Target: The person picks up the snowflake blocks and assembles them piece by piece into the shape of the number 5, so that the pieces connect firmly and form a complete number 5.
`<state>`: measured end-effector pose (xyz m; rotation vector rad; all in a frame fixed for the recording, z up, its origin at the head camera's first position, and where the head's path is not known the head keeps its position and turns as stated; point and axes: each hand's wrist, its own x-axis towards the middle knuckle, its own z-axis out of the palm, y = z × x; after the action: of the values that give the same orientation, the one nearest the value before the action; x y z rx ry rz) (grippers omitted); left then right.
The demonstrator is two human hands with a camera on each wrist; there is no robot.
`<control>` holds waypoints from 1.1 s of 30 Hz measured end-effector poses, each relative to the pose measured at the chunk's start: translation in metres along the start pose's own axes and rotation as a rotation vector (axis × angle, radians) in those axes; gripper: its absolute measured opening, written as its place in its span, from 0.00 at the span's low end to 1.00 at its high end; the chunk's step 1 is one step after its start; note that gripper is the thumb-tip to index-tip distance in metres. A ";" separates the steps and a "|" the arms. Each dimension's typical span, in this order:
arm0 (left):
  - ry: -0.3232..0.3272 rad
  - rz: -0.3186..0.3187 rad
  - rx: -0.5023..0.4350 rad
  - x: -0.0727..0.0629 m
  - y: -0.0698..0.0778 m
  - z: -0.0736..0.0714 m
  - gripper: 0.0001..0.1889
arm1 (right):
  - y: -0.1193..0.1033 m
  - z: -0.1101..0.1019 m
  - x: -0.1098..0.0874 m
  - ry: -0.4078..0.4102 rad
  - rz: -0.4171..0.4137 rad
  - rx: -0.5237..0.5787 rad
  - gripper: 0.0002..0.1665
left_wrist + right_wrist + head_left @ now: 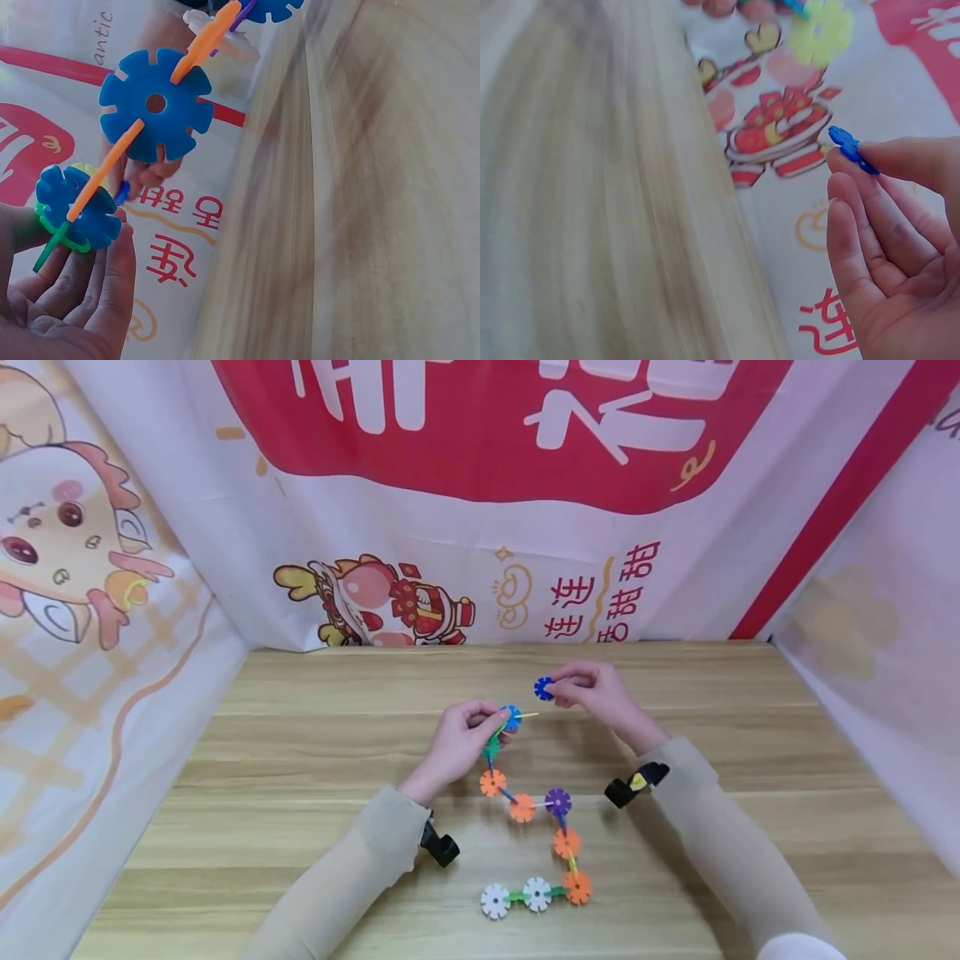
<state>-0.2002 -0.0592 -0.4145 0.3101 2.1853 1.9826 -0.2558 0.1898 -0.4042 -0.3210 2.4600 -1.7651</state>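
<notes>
A chain of notched plastic discs, slotted into one another at right angles, runs from my left hand (467,739) toward the near side. Orange discs (522,808), a purple disc (558,802) and white discs (537,894) show face-on from above. In the left wrist view, a blue disc (135,82) faces the camera between orange edges. My left hand pinches the chain's far end, by a light blue disc (513,717) with a thin yellow disc (529,715) jutting rightward. Between thumb and fingertips, my right hand (596,692) holds a dark blue disc (846,147), apart from the chain.
Wood-grain tabletop (315,760) lies under both arms. Printed cloth (465,518) hangs behind its far edge, with more cloth at the left and right sides. A black strap mount (438,843) sits at the left wrist, another strap mount (636,783) at the right.
</notes>
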 end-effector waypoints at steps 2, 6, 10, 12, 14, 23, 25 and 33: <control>0.001 0.001 -0.003 0.000 0.000 -0.001 0.10 | -0.002 -0.001 -0.008 -0.006 -0.001 0.034 0.13; 0.008 0.010 -0.012 0.001 -0.001 -0.001 0.10 | -0.006 -0.002 -0.021 -0.026 0.015 0.087 0.14; 0.005 0.021 -0.014 0.001 -0.002 -0.002 0.10 | -0.006 0.000 -0.031 -0.037 0.044 0.116 0.14; 0.000 0.021 -0.010 0.001 -0.002 -0.003 0.10 | -0.006 0.001 -0.036 -0.035 0.056 0.118 0.14; -0.007 0.018 -0.007 0.000 -0.002 -0.003 0.10 | -0.004 0.004 -0.039 -0.037 0.056 0.124 0.14; -0.005 0.007 0.003 -0.002 -0.001 -0.003 0.10 | -0.002 0.015 -0.042 -0.042 0.024 0.148 0.12; -0.001 0.010 0.003 -0.002 -0.001 -0.003 0.10 | -0.003 0.016 -0.042 -0.046 0.019 0.152 0.12; 0.012 0.030 -0.033 -0.002 -0.001 -0.001 0.10 | -0.006 0.019 -0.044 -0.047 0.024 0.165 0.11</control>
<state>-0.1982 -0.0605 -0.4159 0.3288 2.1653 2.0394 -0.2080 0.1802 -0.4067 -0.3132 2.2592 -1.9123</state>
